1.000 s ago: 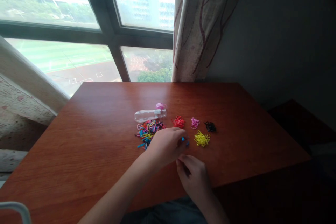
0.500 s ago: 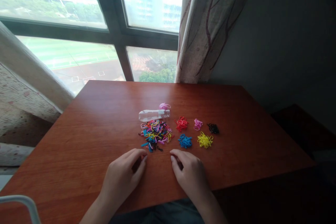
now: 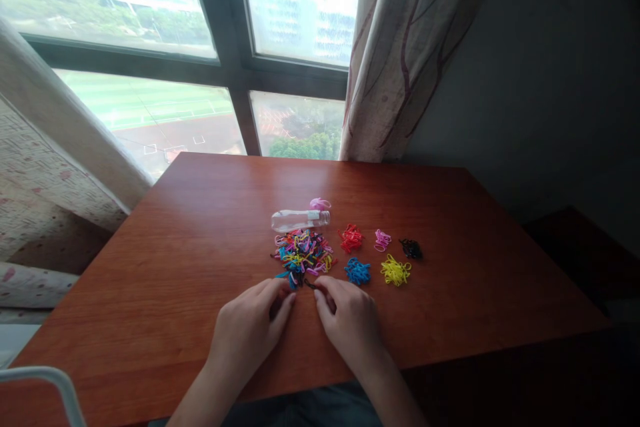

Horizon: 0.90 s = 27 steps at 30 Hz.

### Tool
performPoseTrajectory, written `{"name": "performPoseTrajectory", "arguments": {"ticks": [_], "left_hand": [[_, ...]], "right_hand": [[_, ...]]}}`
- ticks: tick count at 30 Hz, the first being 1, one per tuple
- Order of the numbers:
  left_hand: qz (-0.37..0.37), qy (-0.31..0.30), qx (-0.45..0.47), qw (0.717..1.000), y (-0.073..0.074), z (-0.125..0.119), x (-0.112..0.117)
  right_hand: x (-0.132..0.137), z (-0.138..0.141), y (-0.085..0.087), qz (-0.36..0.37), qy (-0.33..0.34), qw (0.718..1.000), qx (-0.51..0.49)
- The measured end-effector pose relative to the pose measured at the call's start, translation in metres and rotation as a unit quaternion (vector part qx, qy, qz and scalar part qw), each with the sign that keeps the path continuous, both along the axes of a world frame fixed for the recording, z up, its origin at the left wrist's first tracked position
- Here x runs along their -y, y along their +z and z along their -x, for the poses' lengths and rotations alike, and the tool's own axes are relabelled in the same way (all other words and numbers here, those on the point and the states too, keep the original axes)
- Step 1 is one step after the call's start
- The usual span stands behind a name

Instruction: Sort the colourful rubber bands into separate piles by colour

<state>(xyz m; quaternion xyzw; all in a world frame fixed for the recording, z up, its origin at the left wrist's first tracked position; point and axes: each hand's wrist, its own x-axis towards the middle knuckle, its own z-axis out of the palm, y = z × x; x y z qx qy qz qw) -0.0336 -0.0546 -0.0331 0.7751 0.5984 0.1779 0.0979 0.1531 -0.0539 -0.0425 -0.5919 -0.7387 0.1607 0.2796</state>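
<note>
A mixed heap of small coloured rubber bands lies on the table in front of my hands. At its near right edge, a black rubber band is between the thumb and forefinger tips of my right hand. My left hand rests at the heap's near left edge, thumb and forefinger drawn together beside some blue bands; whether anything is in them is hidden. Sorted by colour to the right are red bands, pink bands, black bands, blue bands and yellow bands.
Behind the heap a clear plastic bottle lies on its side, with a pink looped piece beyond its neck. The brown wooden table meets a window with curtains. A pale curved bar stands at lower left.
My right hand has moved left and forward to the black band at the heap's edge. My left hand has come slightly closer to the heap. The view has shifted a little.
</note>
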Motion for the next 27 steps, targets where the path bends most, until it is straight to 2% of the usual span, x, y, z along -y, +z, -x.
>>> {"name": "performPoseTrajectory", "arguments": {"ticks": [11, 27], "left_hand": [[0.041, 0.068, -0.046, 0.996, 0.0034, -0.0106, -0.0026], [-0.026, 0.091, -0.020, 0.995, 0.0001, -0.0048, 0.0001]], "right_hand": [[0.0002, -0.0003, 0.0000, 0.014, 0.006, 1.000, -0.015], [0.0015, -0.0028, -0.0046, 0.006, 0.021, 0.999, -0.040]]}}
